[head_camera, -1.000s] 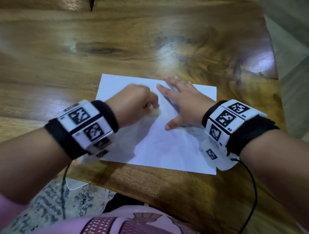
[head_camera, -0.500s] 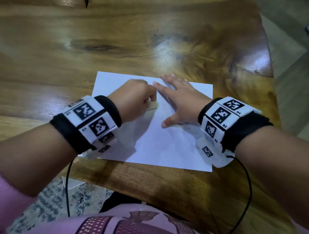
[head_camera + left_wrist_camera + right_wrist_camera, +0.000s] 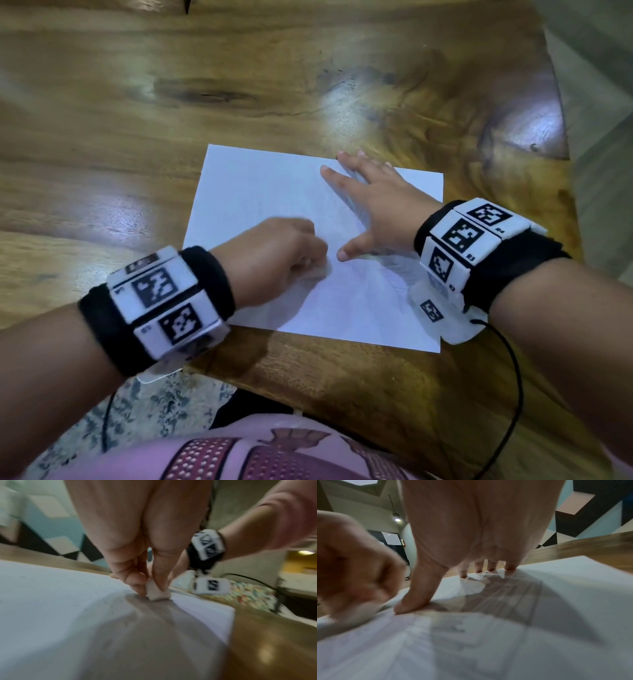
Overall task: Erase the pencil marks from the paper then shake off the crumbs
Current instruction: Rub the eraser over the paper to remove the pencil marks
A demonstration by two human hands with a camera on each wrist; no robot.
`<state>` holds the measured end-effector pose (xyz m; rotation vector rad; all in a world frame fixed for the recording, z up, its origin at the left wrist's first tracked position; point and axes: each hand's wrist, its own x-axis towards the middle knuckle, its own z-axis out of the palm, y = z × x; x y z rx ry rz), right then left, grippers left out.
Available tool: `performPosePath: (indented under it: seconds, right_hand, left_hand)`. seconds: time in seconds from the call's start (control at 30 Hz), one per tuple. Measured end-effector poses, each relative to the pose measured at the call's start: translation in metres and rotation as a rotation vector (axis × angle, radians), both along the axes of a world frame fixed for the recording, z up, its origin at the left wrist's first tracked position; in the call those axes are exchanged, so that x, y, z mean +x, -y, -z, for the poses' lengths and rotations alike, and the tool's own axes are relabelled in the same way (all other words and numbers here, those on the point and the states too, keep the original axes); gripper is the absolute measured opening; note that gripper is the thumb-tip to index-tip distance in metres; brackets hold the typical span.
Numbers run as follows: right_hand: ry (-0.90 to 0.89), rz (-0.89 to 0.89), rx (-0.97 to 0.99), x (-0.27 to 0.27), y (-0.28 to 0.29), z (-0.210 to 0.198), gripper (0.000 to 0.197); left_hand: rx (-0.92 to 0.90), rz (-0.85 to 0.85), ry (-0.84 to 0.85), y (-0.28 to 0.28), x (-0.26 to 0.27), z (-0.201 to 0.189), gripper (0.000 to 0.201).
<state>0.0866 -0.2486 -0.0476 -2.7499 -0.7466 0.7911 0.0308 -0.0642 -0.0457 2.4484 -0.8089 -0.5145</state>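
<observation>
A white sheet of paper [image 3: 260,192] lies flat on the wooden table [image 3: 171,85] near its front edge. My left hand [image 3: 284,253] pinches a small white eraser [image 3: 322,270] and presses it onto the middle of the sheet; in the left wrist view the eraser [image 3: 157,593] sits between thumb and fingertips on the paper [image 3: 60,608]. My right hand [image 3: 373,209] lies flat with spread fingers on the sheet's right half, holding it down. In the right wrist view its thumb and fingertips [image 3: 510,566] press on the paper [image 3: 488,649]. Pencil marks are too faint to make out.
The table's rounded right edge [image 3: 561,113] drops to the floor. Its front edge runs just below the paper, with a patterned rug [image 3: 164,404] beneath. A black cable [image 3: 513,377] hangs from my right wrist band.
My left hand has slid with the eraser toward me and slightly right, down the sheet to beside my right thumb. The right hand has stayed pressed on the paper.
</observation>
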Motion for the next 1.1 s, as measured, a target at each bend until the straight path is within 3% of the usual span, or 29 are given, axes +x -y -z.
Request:
performPosePath:
  seconds: [0.13, 0.23, 0.33, 0.5, 0.67, 0.8, 0.9, 1.1]
  right_hand:
    - [0.003, -0.003, -0.008, 0.0, 0.0, 0.0, 0.116]
    - [0.005, 0.003, -0.004, 0.0, 0.0, 0.0, 0.116]
    - [-0.001, 0.001, -0.002, 0.0, 0.0, -0.001, 0.115]
    - [0.007, 0.0, -0.013, 0.0, -0.001, -0.001, 0.116]
    - [0.002, -0.001, -0.008, -0.001, -0.001, -0.001, 0.114]
    - [0.0, -0.002, -0.007, 0.0, 0.0, -0.001, 0.115]
    - [-0.001, -0.001, -0.014, 0.0, 0.0, -0.001, 0.115]
    - [0.003, 0.003, 0.003, -0.001, 0.0, -0.001, 0.114]
  left_hand:
    - [0.067, 0.088, -0.117, -0.009, -0.008, -0.002, 0.017]
    - [-0.005, -0.065, 0.005, -0.007, 0.012, -0.006, 0.015]
    - [-0.032, -0.084, 0.046, -0.008, 0.008, -0.002, 0.023]
    - [0.022, 0.03, -0.148, -0.018, -0.018, -0.003, 0.018]
    - [-0.047, -0.107, 0.022, 0.003, 0.011, -0.005, 0.016]
    - [-0.076, -0.069, -0.039, 0.004, -0.005, 0.001, 0.014]
    - [0.001, 0.027, -0.134, -0.002, -0.02, -0.001, 0.012]
    - [0.024, -0.074, -0.006, 0.015, 0.019, -0.006, 0.014]
